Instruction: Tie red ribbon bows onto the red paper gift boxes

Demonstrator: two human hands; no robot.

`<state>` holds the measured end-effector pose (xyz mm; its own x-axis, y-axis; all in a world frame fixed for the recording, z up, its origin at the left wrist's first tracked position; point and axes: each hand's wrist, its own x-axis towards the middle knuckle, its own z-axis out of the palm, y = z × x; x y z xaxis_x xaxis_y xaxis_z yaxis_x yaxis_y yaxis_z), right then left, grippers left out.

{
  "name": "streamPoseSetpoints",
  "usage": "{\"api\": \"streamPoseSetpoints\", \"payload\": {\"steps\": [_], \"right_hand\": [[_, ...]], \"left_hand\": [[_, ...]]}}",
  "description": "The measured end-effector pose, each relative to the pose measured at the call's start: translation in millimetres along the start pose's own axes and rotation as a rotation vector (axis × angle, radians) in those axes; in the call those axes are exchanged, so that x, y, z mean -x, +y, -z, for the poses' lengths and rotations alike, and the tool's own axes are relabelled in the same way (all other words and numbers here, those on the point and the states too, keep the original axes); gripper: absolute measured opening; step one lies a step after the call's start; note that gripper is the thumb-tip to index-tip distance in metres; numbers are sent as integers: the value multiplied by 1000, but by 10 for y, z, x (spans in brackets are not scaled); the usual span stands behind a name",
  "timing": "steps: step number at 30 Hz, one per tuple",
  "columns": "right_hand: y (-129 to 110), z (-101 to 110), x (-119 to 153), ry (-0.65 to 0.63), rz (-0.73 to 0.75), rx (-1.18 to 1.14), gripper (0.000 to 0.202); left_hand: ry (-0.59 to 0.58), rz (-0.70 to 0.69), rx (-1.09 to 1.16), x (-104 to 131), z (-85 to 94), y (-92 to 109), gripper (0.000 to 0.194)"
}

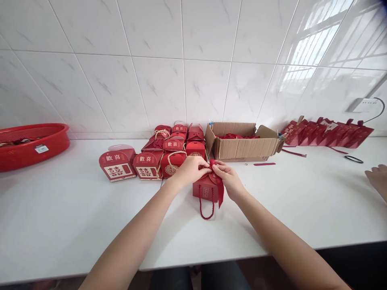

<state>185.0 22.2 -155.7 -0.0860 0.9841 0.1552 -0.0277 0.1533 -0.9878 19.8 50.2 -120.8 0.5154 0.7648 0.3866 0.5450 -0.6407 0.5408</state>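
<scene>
A small red gift box (203,191) with a twisted red cord handle (207,218) stands on the white table in front of me. On its top is a red ribbon (221,193), one tail hanging down the right side. My left hand (193,169) pinches the ribbon from the left, fingertips at the knot. From the right, my right hand (229,177) grips the same ribbon between thumb and fingers. The fingers partly hide the box top and the knot.
Several finished-looking red boxes (146,164) cluster behind to the left. A cardboard box (246,149) with red ribbons stands behind. A red plastic basket (57,139) is far left. Folded red boxes (329,133), a black band (353,159) and another person's hand (377,178) are at right.
</scene>
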Motion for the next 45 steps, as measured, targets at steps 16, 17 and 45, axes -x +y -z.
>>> {"api": "streamPoseSetpoints", "payload": {"steps": [16,17,45], "right_hand": [[-406,485,-4,-203,295,770,16],[-472,517,3,-289,284,800,16],[-644,340,-447,-802,282,669,15]], "left_hand": [[137,-74,32,191,-76,-101,21],[136,-76,27,199,-78,-95,22],[288,137,278,280,-181,-88,21]]}}
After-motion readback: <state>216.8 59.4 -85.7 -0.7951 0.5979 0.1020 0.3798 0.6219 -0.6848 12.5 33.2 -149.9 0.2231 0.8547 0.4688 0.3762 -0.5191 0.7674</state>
